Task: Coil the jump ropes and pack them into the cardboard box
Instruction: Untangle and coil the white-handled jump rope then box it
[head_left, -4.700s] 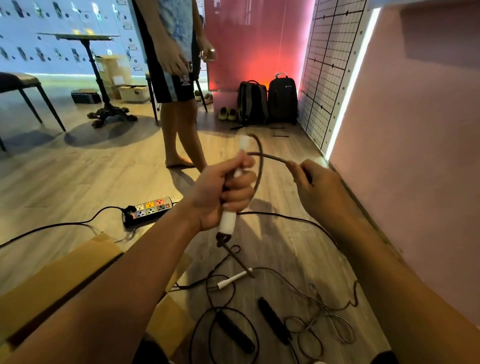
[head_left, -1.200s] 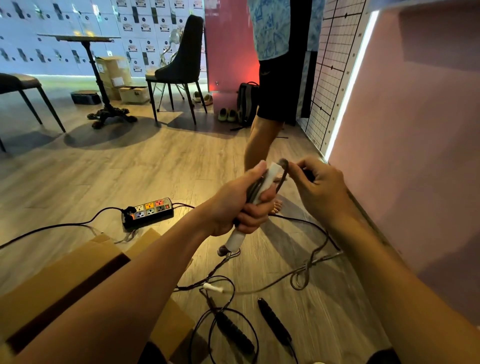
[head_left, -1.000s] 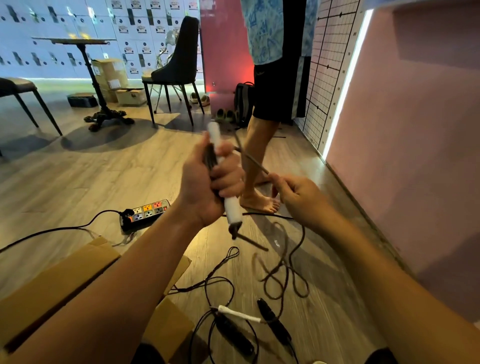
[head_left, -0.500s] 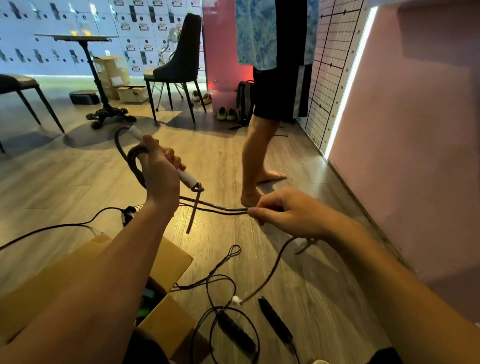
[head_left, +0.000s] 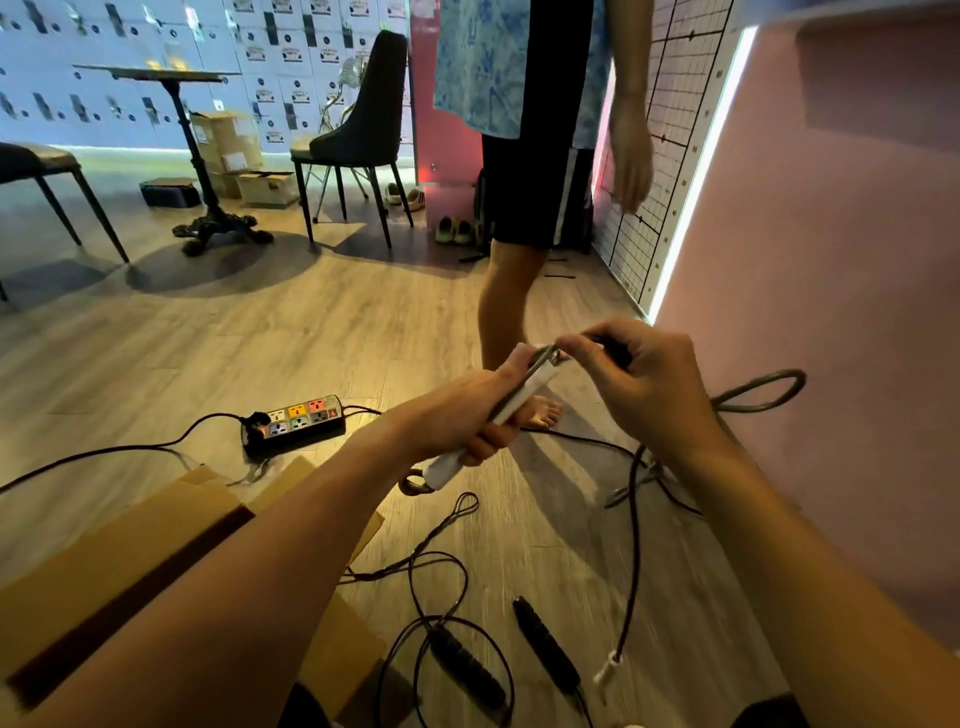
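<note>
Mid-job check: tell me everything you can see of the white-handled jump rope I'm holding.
The white handle is a slim, smooth tube, plastic by its look, tilted with its top end up and to the right. The left hand is wrapped round its middle, pinning dark strands along it. The right hand pinches the dark cord at the handle's top. The cord loops out to the right, then hangs down to a small white end piece.
</note>
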